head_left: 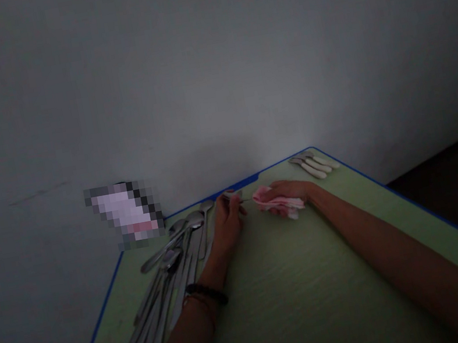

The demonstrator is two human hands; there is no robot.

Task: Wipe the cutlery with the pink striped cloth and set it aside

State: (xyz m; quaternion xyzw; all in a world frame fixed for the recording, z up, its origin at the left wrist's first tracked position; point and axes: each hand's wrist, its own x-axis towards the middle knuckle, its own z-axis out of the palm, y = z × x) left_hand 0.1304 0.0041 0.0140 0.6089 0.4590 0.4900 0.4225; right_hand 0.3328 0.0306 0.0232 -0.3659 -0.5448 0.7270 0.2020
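Observation:
My left hand (229, 219) is closed round a small piece of metal cutlery (240, 198); its thin end sticks out to the right, and my fingers hide its kind. A folded pink and white cloth (281, 201) is gripped in my right hand (288, 189), a short way to the right of my left hand. Both hands are over the far part of the table. Beside my left forearm lies a loose pile of metal spoons and other cutlery (169, 259). Several pieces of cutlery with white handles (313, 167) lie together near the far right corner.
The green table (305, 300) has a blue edge and its far side stands by a grey wall (211, 68). At the far left edge is a blurred-out pale object with a dark border (125, 210). Dark floor shows on the right.

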